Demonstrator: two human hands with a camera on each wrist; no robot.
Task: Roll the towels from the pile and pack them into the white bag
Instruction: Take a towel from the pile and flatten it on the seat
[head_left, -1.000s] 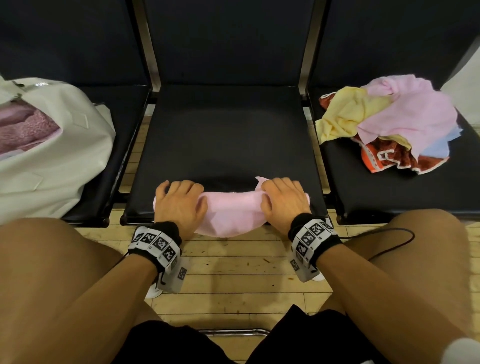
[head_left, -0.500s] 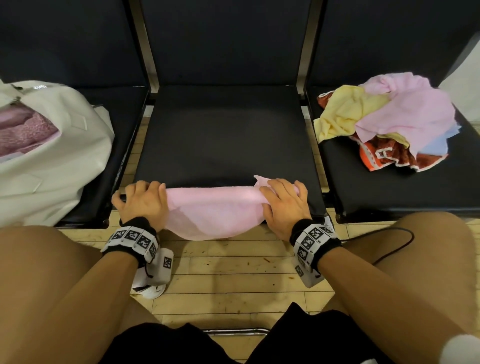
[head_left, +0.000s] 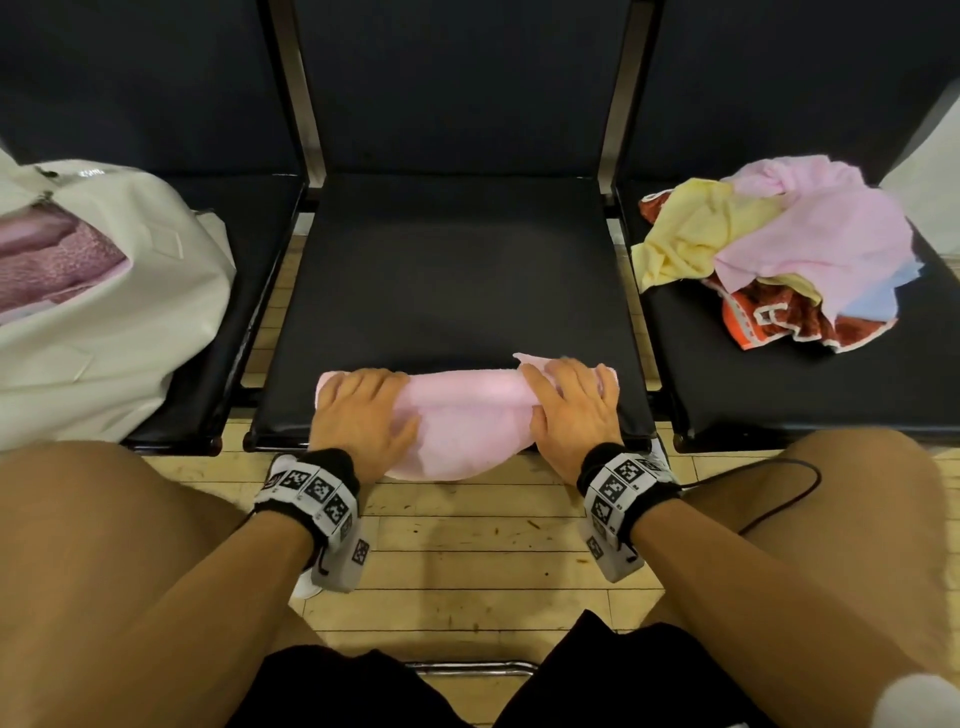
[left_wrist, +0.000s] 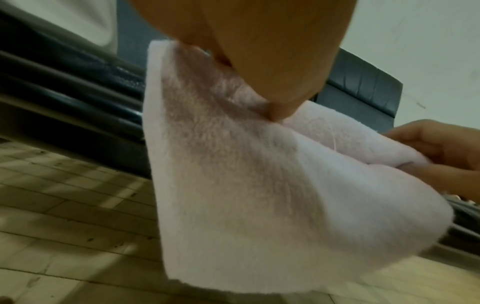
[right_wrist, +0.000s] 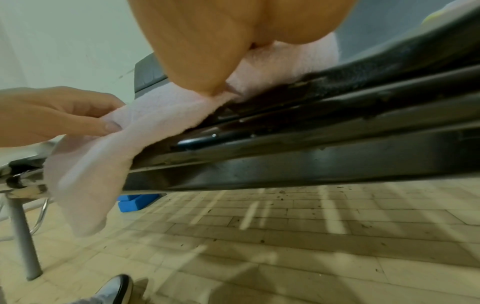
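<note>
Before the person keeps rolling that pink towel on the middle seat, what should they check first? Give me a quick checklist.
1. Left hand on the pink towel: ok, fingers curled over its left end.
2. Right hand on the towel: ok, holds the right end.
3. Towel fully on the middle seat: not ok, its near part hangs over the front edge.
4. Roll even and tight: cannot tell, hands cover both ends.
5. White bag open: ok, pink cloth already shows inside.
6. Pile has towels left: ok.

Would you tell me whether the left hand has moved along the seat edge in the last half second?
Yes. The left hand has come back rightward along the middle seat, away from its left corner, and grips the pink towel.
</note>
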